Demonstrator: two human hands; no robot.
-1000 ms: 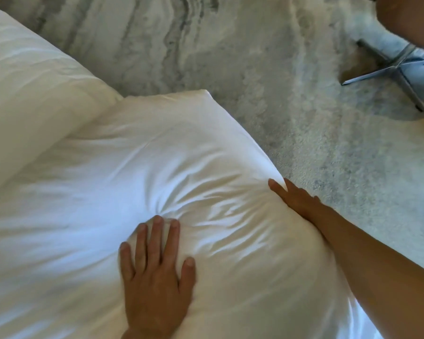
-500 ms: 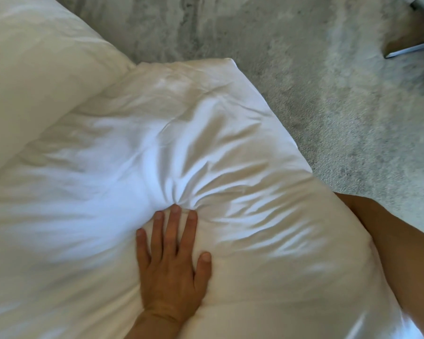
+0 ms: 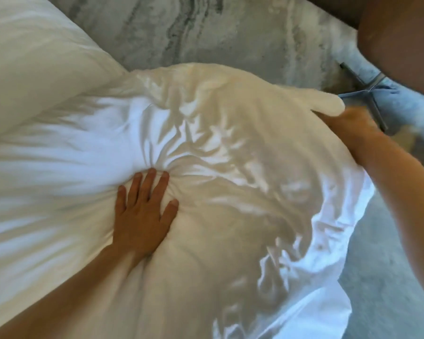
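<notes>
Pillow [image 3: 230, 204] white, puffy, creased all over; left grip [image 3: 142, 211] spread wide, pressing a dimple in; right grip [image 3: 350, 121] at the far corner, too blurred to tell.

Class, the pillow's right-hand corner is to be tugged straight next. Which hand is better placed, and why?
Right. The right hand is at that corner of the pillow, though blurred; the left hand lies flat on its middle, pressing it down.

The white pillow [image 3: 230, 196], plump and heavily creased, lies flat to the right of the smooth second pillow [image 3: 34, 81], its upper-left edge touching it; folds radiate from a deep dent left of its middle
</notes>
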